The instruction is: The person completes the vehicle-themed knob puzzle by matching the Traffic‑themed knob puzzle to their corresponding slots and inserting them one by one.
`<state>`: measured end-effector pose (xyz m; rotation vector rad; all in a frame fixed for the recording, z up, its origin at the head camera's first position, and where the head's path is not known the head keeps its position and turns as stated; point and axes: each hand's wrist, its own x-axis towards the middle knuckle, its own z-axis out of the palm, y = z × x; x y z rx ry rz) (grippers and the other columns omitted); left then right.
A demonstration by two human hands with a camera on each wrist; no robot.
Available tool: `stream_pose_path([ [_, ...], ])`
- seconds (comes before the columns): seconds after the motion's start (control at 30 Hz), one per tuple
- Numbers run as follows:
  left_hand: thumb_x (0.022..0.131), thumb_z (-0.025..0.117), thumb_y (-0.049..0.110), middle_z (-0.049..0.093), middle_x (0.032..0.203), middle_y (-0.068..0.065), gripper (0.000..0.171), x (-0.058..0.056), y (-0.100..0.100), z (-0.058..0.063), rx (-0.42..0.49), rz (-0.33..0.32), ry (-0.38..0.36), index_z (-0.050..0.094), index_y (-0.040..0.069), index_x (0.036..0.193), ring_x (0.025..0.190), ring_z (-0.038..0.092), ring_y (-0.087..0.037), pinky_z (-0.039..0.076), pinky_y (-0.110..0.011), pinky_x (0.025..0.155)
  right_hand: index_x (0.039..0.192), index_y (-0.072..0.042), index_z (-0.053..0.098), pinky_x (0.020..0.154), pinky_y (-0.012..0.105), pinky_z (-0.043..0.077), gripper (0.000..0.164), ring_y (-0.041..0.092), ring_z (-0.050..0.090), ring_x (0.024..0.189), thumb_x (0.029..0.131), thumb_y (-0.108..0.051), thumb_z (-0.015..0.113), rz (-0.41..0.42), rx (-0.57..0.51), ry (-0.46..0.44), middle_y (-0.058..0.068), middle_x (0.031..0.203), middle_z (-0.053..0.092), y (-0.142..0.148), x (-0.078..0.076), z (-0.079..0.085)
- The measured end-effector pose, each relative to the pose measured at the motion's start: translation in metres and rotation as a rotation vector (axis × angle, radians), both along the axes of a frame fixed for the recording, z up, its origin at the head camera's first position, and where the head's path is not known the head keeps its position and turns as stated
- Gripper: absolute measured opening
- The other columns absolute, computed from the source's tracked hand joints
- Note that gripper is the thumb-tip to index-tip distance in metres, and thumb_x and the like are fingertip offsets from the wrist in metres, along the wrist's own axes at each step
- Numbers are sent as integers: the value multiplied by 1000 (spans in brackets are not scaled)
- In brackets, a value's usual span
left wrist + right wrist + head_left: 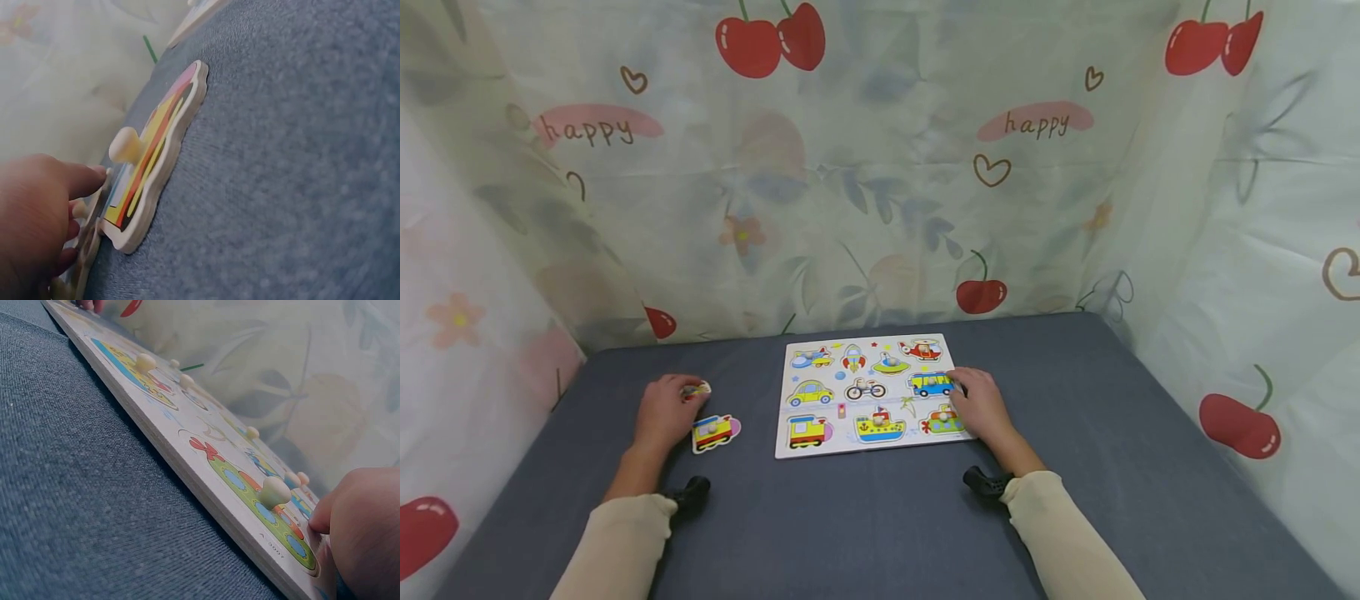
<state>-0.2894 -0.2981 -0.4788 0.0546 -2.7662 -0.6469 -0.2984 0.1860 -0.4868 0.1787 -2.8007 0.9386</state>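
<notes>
Nearest are two cream sleeves (617, 542), coming over the near part of the dark grey, cloth-covered worktop (865, 533). At each wrist sits a black curved device (987, 483).

Farther along, toward the worktop's left edge, lies a flat wooden train piece (715, 433), yellow, red and blue with a pink nose and a pale round knob. Its nose points to the board.

Just beyond this piece is the left hand (666, 408). Its thumb and bent fingers pinch a small wooden piece with a pale rim (702, 388). The fingers cover most of it, so I cannot tell its picture.

Right of these, well apart from the left hand, a white rectangular wooden puzzle board (842, 451) lies flat, between the middle and the far edge of the worktop. Along its near edge are a yellow and red train picture (809, 431) at the near left corner, a yellow and blue ship (880, 431) with a knob, and a green submarine (942, 419) with a knob. The right hand (985, 408) rests at the board's right edge, beside the submarine and a blue bus (931, 385), with relaxed fingers touching the board. In the next row are also a bicycle (865, 389) and a yellow car (810, 393). A red helicopter (922, 350) is near the far right corner.

Behind the worktop hangs a pale curtain (880, 208) with cherries.
</notes>
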Motion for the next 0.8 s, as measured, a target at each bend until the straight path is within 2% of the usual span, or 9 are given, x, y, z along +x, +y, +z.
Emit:
stream_pose_path([
  [0.17, 90, 65, 14, 56, 116, -30, 28, -2, -3, -4, 31, 10, 59, 66, -7, 110, 109, 46, -49, 33, -58, 95, 130, -1, 60, 108, 50, 27, 38, 35, 39, 132, 93, -11, 56, 3, 2, 0, 17, 137, 54, 0, 0, 0],
  [0.43, 92, 63, 16, 54, 122, -30, 32, -4, -3, -2, 63, 50, 2, 65, -6, 115, 113, 43, -48, 33, -57, 97, 130, 0, 60, 108, 51, 28, 38, 35, 39, 132, 94, -11, 57, 9, -7, 4, 17, 136, 54, 1, 0, 0],
  [0.6, 92, 62, 15, 55, 119, -31, 32, -4, -3, -2, 72, 67, 13, 64, -8, 114, 112, 43, -49, 31, -57, 97, 130, -1, 61, 108, 50, 27, 37, 34, 39, 132, 94, -11, 57, 7, -11, -5, 17, 137, 54, 1, 0, -1],
  [0.8, 91, 60, 12, 56, 116, -30, 28, -5, -1, -3, 103, 163, 25, 66, -7, 111, 113, 44, -48, 32, -55, 98, 128, -1, 62, 108, 50, 28, 37, 35, 39, 132, 93, -10, 57, 7, -5, 3, 17, 136, 55, 1, -1, 0],
])
